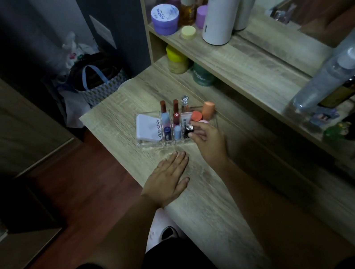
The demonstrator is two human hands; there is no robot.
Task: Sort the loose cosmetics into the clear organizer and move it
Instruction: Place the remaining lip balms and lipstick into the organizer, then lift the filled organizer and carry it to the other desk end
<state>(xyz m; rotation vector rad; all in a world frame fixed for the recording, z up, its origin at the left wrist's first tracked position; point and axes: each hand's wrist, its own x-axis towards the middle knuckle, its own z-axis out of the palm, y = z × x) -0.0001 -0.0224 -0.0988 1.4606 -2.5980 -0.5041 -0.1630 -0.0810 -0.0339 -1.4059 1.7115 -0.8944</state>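
The clear organizer [150,144] stands on the wooden vanity top [204,188]. Its left compartment holds a white compact [147,127]. The narrow middle slots carry lipsticks and balm tubes [176,120], and orange-capped items [207,110] fill the right side. My right hand [208,139] reaches over the organizer's near right corner, fingertips pinching a small black and silver cosmetic [188,130] at a slot there. My left hand [167,180] lies flat on the vanity just in front of the organizer, fingers spread, holding nothing.
A raised shelf [241,58] behind the organizer carries a purple jar [165,19], bottles and a tall white cylinder [222,9]. Yellow and green jars [201,75] stand under it. A mirror and spray bottle [335,75] are at right. A bag [99,81] sits on the floor at left.
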